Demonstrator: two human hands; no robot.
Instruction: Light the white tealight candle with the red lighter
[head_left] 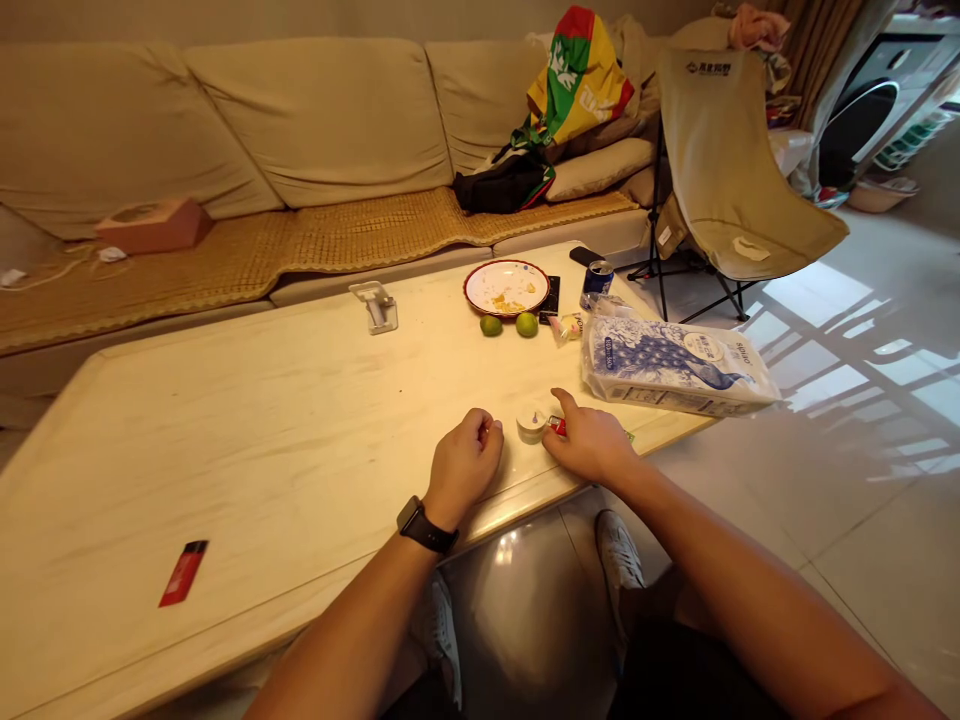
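A small round white candle (531,427) stands on the pale table near its front edge, with a short wick at its middle. My right hand (592,438) is closed around a red lighter (557,426), its metal end close to the candle's right side. The index finger points forward above it. I cannot tell whether the candle is lit. Just left of the candle, my left hand (466,455) is curled into a loose fist by the table, a black watch (426,525) on its wrist. Nothing shows in its fingers.
A tissue pack (675,365) lies right of my right hand. Behind are two green limes (509,325), a plate (480,300) with food scraps, a blue can (597,284) and a white stand (373,307). A red-and-black flat object (184,573) lies at left.
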